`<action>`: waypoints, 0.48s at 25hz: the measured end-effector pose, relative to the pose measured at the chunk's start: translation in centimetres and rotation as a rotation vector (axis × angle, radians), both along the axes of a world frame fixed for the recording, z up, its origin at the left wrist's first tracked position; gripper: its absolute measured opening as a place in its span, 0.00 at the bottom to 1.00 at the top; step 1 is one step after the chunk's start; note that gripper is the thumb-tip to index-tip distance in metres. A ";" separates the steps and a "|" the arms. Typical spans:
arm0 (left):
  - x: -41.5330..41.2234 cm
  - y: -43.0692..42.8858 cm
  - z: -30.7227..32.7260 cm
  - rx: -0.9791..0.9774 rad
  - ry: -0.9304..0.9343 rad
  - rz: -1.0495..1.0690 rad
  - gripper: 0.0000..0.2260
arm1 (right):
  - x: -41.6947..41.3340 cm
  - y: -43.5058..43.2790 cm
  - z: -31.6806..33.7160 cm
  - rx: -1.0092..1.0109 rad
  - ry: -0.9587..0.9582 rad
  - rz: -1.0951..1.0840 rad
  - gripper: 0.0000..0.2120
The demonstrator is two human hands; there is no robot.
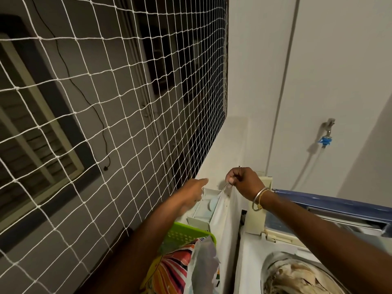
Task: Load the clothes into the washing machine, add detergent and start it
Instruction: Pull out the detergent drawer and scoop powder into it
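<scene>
My right hand (241, 183) is closed in a pinch on the thin handle of a small spoon (214, 200), whose pale rounded bowl dips into an open white box (203, 211) standing on the ledge (214, 166) just left of the washing machine (250, 262). Two bangles (259, 198) circle that wrist. My left hand (194, 188) reaches to the box's left rim, fingers loosely curled; whether it grips the box or only rests against it, I cannot tell. The two hands are close together but not touching. Under my left forearm, at the bottom of the view, sits a green plastic basket (186, 232) with a brightly striped plastic bag (176, 268) in it, just beside the machine's left side. The machine's blue lid (331, 200) stands raised at its far edge, and at the lower right corner its round drum opening holds beige clothes (297, 276). On the white wall (339, 71) behind the machine, a tap (327, 132) with a blue fitting feeds a pale hose running down. To the left, white rope netting (106, 102) covers an opening onto a dark neighbouring building.
</scene>
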State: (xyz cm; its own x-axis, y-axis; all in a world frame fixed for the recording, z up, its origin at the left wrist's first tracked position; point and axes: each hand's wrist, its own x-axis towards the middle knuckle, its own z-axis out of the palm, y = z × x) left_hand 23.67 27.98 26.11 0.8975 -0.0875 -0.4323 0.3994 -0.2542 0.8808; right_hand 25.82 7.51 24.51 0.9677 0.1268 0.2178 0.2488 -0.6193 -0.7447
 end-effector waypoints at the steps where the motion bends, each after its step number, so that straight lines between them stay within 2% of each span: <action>1: -0.1 0.0 0.1 -0.003 -0.001 -0.007 0.11 | -0.1 0.0 0.0 0.012 -0.016 -0.005 0.16; 5: -0.5 0.2 0.4 -0.006 0.009 -0.036 0.10 | -0.9 0.2 0.2 0.059 -0.140 -0.021 0.18; 12: -0.7 0.4 1.5 0.006 -0.010 0.007 0.13 | -2.7 0.5 0.7 -0.005 -0.381 -0.040 0.17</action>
